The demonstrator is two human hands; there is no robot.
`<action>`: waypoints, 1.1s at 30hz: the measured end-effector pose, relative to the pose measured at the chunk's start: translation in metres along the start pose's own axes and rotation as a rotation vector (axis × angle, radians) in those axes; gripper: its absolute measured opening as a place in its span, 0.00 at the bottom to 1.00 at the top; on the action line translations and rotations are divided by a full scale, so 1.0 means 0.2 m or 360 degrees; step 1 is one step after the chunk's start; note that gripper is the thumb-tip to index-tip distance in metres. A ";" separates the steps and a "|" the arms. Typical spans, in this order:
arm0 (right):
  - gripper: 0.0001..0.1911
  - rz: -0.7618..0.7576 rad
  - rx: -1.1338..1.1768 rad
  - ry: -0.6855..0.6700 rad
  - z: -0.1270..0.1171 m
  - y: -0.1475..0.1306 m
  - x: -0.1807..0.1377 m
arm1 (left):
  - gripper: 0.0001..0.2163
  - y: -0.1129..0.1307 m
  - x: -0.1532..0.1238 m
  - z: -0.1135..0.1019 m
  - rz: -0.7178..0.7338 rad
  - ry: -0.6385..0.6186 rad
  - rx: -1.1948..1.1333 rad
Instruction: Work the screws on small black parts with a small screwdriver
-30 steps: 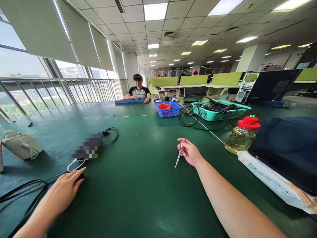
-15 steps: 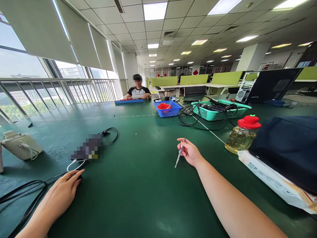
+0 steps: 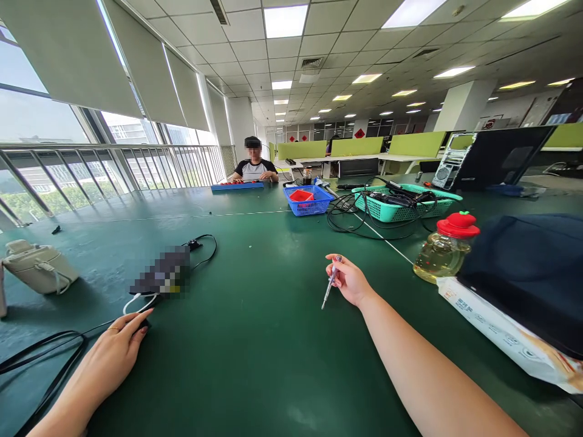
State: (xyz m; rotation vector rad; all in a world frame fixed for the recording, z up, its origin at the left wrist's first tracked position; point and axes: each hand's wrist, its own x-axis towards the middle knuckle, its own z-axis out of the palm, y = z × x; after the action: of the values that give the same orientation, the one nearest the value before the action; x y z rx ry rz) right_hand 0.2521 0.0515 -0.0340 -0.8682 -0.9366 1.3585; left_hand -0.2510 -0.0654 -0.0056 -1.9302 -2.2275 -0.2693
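At the centre right, above the green table (image 3: 255,364), my right hand (image 3: 350,280) is closed around a small screwdriver (image 3: 328,285). The tool has a slim, clear-looking handle, and its thin metal tip points down toward the table. My left hand (image 3: 116,347) is at the lower left, its fingers stretched forward. Something small and dark shows under those fingertips, too hidden to name. Just beyond them lies a blurred dark device (image 3: 159,273) with a white cable (image 3: 130,302) and a black cord (image 3: 214,246).
A blue basket (image 3: 307,206) and a green basket (image 3: 387,210) full of black cables stand farther back. To the right are a red-lidded jar (image 3: 444,252), a wipes pack (image 3: 501,334) and a dark bag (image 3: 528,279). A beige case (image 3: 40,267) sits left. A person (image 3: 254,167) sits opposite.
My left hand has shifted very slightly to the left. My right hand and the screwdriver are nearly still.
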 end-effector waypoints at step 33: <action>0.21 0.0003 0.0007 -0.0008 0.00 0.00 0.00 | 0.27 -0.03 -0.04 -0.08 -0.0309 -0.0131 -0.0174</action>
State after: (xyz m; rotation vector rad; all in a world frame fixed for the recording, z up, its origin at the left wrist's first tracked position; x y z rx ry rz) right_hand 0.2518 0.0505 -0.0340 -0.8629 -0.9364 1.3645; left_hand -0.2558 -0.0779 0.0075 -1.8080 -2.5075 -0.3517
